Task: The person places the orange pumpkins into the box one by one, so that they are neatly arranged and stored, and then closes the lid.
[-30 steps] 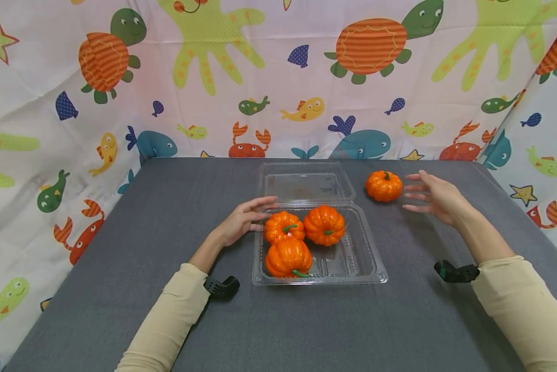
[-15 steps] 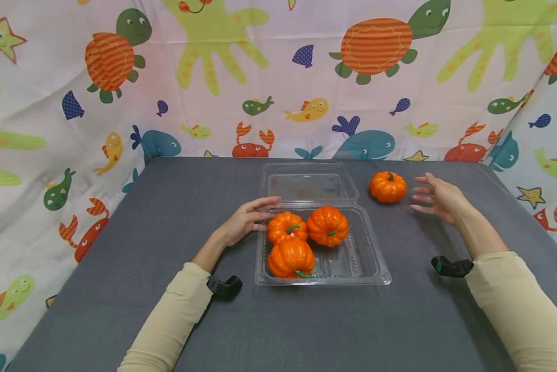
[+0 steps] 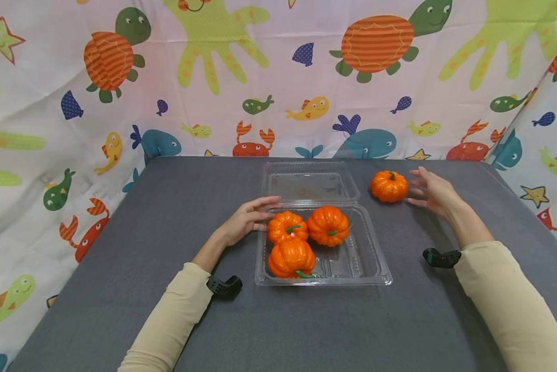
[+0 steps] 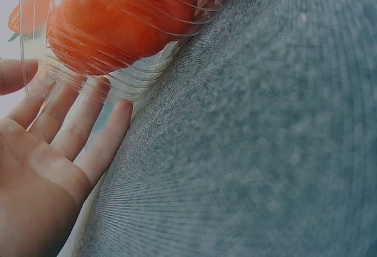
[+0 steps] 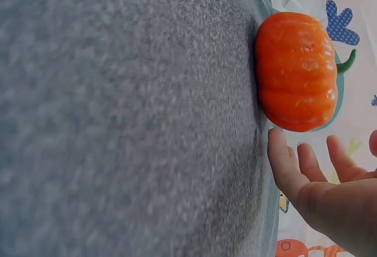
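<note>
A clear plastic clamshell container (image 3: 357, 268) lies opened out on the grey table, its lid (image 3: 306, 181) folded back toward the wall. Three small orange pumpkins sit in its left and middle part: a front one (image 3: 291, 258), a back left one (image 3: 285, 227) and a back right one (image 3: 328, 226). My left hand (image 3: 241, 222) rests its loose fingers against the container's left side, thumb over the rim. Another orange pumpkin (image 3: 388, 186) with a green stem stands on the table right of the lid. Close at its right side is my right hand (image 3: 436, 194), fingers spread, holding nothing.
The grey tabletop (image 3: 306, 330) reaches back to a white cloth wall (image 3: 278, 67) printed with sea animals. More of this cloth hangs along the left and right sides. A dark band with a camera (image 3: 224, 287) sits on each wrist.
My right hand drew slightly away from the lone pumpkin, then came back close to its right side. The left hand stays at the container, and the pumpkins keep their places.
</note>
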The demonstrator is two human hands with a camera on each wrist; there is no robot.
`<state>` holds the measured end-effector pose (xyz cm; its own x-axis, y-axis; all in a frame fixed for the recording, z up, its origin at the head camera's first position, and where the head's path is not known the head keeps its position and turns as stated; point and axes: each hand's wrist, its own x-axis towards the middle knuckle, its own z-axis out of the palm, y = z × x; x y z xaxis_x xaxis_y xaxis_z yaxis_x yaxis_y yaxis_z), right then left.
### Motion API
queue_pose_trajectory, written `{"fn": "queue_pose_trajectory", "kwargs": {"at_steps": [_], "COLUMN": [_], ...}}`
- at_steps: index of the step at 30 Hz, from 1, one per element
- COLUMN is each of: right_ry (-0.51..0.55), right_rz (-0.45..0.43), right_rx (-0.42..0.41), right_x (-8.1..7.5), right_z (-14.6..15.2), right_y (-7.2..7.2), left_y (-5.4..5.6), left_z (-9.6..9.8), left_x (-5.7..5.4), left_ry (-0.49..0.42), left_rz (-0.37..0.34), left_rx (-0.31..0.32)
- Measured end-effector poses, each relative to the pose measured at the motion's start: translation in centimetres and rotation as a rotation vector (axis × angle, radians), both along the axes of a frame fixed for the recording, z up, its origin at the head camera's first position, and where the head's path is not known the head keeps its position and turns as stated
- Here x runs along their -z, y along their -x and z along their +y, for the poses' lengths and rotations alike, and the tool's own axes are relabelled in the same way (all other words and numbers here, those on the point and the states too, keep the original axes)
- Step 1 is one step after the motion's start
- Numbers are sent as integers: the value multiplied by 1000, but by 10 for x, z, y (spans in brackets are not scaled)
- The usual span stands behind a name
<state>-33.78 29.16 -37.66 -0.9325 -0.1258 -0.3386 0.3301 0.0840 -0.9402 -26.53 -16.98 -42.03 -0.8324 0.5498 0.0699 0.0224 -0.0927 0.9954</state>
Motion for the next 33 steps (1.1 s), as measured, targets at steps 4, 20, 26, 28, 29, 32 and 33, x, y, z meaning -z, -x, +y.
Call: {"fn": "queue_pose_trajectory", "kwargs": {"at_steps": [4, 20, 26, 28, 29, 32, 33], "right_ry": [-19, -39, -142, -163, -172, -219, -233], "right_rz": [22, 9, -6, -1, 3, 45, 62], "right_rx": [-25, -129, -201, -222, -227, -238, -239], "right_x": [2, 3, 4, 5, 6, 8, 9], "right_z": [-4, -5, 0, 2, 2, 3, 2], "right_y": [4, 10, 7, 7, 7, 8, 8], "left_y": [0, 1, 2, 2, 2, 1, 1], "left_z": [0, -2, -2, -2, -2, -2, -1], "left_x": [0, 1, 0, 0, 0, 1, 1], "left_ry": [-7, -4, -2, 1, 2, 4, 3], "left_rz": [-1, -1, 2, 2, 2, -3, -5], "left_rx": [2, 5, 4, 7, 8, 7, 7]}}
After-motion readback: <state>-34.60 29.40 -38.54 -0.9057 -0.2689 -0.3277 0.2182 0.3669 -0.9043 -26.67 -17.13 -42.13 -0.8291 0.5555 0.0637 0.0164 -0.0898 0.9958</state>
